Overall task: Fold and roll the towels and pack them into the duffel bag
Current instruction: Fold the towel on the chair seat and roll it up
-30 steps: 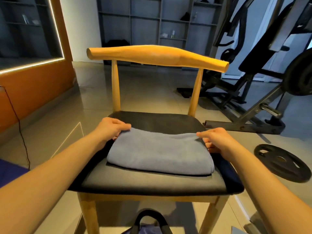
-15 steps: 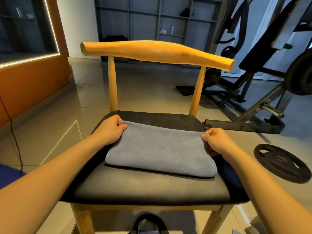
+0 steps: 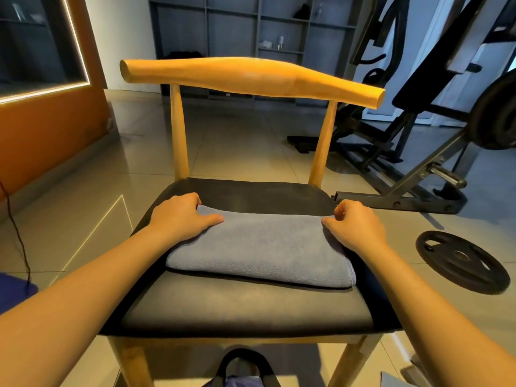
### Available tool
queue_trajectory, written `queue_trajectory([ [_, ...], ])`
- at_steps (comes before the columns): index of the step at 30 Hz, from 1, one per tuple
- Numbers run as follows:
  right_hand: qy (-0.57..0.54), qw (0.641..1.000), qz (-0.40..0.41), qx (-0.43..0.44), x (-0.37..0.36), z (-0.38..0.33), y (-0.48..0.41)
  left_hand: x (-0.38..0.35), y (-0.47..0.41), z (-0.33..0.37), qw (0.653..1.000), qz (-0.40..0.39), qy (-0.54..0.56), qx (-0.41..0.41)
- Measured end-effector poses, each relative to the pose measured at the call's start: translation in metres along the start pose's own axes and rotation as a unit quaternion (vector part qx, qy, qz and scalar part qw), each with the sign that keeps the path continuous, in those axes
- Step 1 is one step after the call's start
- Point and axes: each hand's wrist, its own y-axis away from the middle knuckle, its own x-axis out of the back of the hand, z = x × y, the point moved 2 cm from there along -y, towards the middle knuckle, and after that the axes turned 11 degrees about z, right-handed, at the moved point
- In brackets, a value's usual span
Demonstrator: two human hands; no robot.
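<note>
- A folded grey towel lies on the black chair seat.
- The grip of the left hand pinches its far left corner.
- The grip of the right hand pinches its far right corner.

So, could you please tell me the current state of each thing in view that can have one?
chair: upright, bearing the towel on its seat.
grey towel: folded flat, not yet rolled.
left hand: grips the towel's far left corner.
right hand: pinches the towel's far right corner.
duffel bag: only its handle shows at the bottom edge; open or closed, cannot tell.
weight plate: lying flat on the floor.
</note>
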Motion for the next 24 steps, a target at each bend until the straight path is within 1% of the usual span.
queue_trajectory([
  [2,-0.033,0.998,-0.033,0.037,-0.001,-0.003,-0.003,0.003,-0.002,-0.002,0.998,-0.057,0.024,0.012],
  [4,-0.072,0.99,-0.095,0.072,-0.001,-0.008,-0.005,0.004,-0.004,-0.005,0.992,-0.105,0.061,0.034],
  [6,-0.089,0.982,-0.148,0.082,-0.001,-0.013,-0.006,0.005,-0.005,-0.005,0.984,-0.139,0.095,0.054],
  [8,-0.086,0.977,-0.178,0.08,-0.001,-0.017,-0.009,0.008,-0.003,-0.002,0.978,-0.161,0.12,0.063],
  [12,-0.107,0.967,-0.224,0.056,0.0,-0.025,-0.011,0.016,-0.005,0.004,0.97,-0.177,0.152,0.066],
  [14,-0.126,0.961,-0.241,0.046,0.002,-0.031,-0.01,0.024,-0.009,-0.002,0.955,-0.202,0.197,0.094],
  [16,-0.15,0.957,-0.248,0.027,0.004,-0.036,-0.009,0.029,-0.012,-0.013,0.931,-0.23,0.248,0.136],
  [17,-0.171,0.951,-0.255,0.011,0.005,-0.039,-0.008,0.031,-0.014,-0.017,0.926,-0.231,0.258,0.152],
  [18,-0.198,0.941,-0.275,-0.013,0.006,-0.041,-0.006,0.032,-0.018,-0.021,0.928,-0.223,0.253,0.16],
  [20,-0.245,0.903,-0.345,-0.072,0.007,-0.045,0.002,0.033,-0.027,-0.024,0.945,-0.189,0.215,0.157],
  [22,-0.263,0.868,-0.407,-0.103,0.01,-0.049,0.011,0.035,-0.038,-0.02,0.965,-0.136,0.18,0.133],
  [24,-0.287,0.83,-0.467,-0.107,0.014,-0.052,0.02,0.038,-0.049,-0.004,0.979,-0.057,0.178,0.078],
])
